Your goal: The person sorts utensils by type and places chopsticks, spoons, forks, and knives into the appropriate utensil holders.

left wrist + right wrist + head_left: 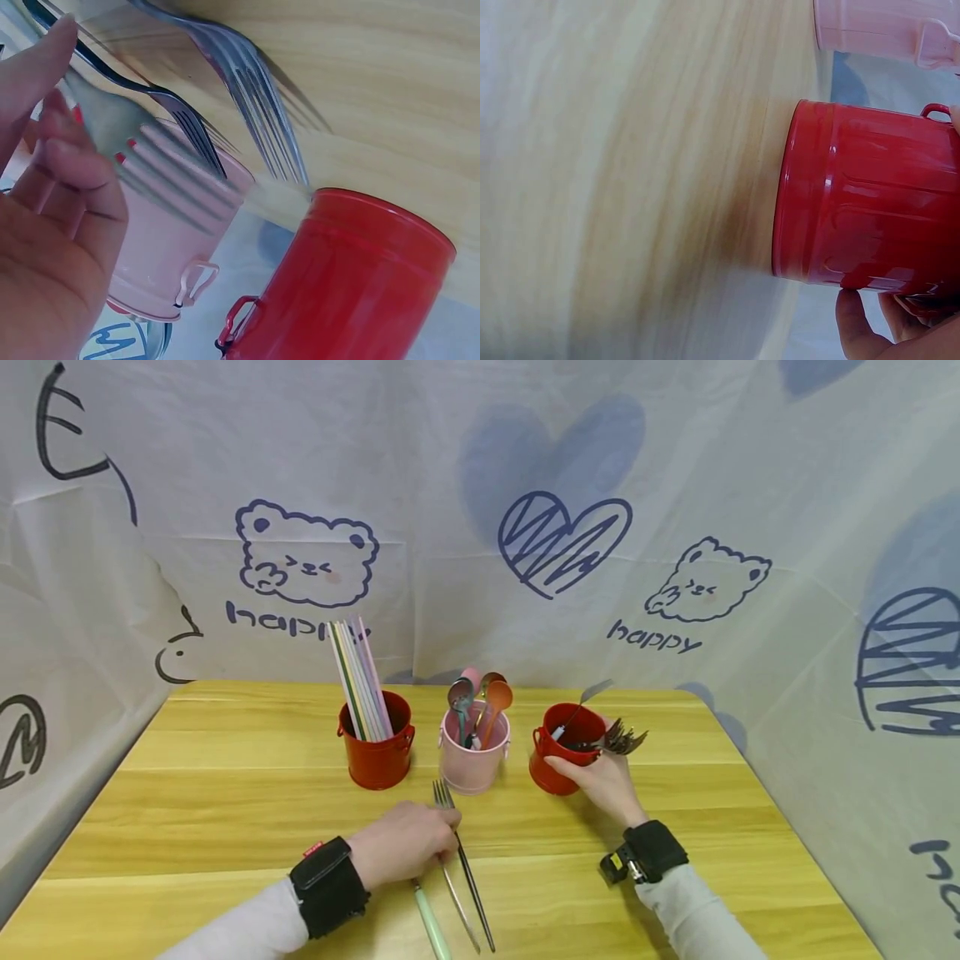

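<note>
My left hand [405,841] pinches a silver fork [142,146] between thumb and fingers, tines toward the pink bucket. On the table beside it lie a black-handled fork [474,893] and a fork with a green handle [430,922]; the latter's head, hidden by the hand in the head view, shows in the left wrist view. At the right, my right hand [611,783] grips the side of a red bucket [877,195], thumb near its front. Several fork heads [624,738] stick out over its rim, and a utensil with a grey head [597,689] leans inside.
A pink bucket [471,768] with several spoons [498,696] stands in the middle, close beyond the left hand. To its left, another red bucket [378,766] holds long pale sticks [362,681]. A printed cloth [442,527] hangs behind the wooden table [225,793].
</note>
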A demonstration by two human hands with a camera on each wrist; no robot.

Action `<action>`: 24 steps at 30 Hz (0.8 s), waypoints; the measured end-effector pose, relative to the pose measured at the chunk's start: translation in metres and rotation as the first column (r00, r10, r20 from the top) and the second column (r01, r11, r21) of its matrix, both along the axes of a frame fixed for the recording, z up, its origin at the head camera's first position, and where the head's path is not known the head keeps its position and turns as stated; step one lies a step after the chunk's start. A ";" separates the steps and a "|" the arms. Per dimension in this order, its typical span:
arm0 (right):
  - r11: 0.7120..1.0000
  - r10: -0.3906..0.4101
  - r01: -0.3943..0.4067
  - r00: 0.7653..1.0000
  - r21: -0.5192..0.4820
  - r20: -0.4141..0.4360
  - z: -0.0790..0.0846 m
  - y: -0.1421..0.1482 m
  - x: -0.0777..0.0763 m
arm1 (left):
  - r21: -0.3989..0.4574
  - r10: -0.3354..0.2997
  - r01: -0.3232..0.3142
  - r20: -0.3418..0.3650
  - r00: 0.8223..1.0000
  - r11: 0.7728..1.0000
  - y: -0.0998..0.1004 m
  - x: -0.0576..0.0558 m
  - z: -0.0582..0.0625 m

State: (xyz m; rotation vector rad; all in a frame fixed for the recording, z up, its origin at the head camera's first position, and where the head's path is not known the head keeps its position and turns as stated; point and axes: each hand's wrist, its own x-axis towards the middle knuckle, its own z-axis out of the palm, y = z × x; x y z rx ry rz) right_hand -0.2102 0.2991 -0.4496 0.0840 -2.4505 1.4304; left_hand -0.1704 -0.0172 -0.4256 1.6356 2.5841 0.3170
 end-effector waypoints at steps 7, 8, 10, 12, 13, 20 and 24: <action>1.000 0.003 -0.003 1.000 -0.012 -0.004 0.001 0.000 0.000 | 0.047 -0.021 0.024 -0.059 0.998 0.999 0.000 0.000 0.004; 1.000 0.002 -0.003 1.000 -0.009 -0.005 0.001 0.000 0.000 | 0.058 -0.024 0.029 -0.071 0.997 0.998 0.000 0.000 0.004; 1.000 0.004 -0.004 1.000 -0.001 -0.006 0.001 0.000 0.000 | 0.081 -0.031 0.039 -0.094 0.995 0.996 0.000 0.000 0.004; 1.000 0.004 -0.004 1.000 0.008 -0.006 0.002 0.000 0.000 | 0.106 -0.041 0.053 -0.108 0.993 0.993 0.000 0.000 0.004; 1.000 0.002 -0.002 1.000 0.011 -0.006 0.002 0.000 0.000 | 0.118 -0.047 0.061 -0.116 0.992 0.991 0.000 0.000 0.004; 1.000 0.000 0.000 1.000 0.015 -0.008 0.000 0.000 0.000 | 0.169 -0.073 0.113 -0.228 0.971 0.979 0.002 0.000 0.006; 1.000 0.007 -0.007 1.000 0.004 -0.020 -0.001 0.000 0.000 | 0.199 -0.065 0.126 -0.285 0.956 0.972 0.004 0.001 0.007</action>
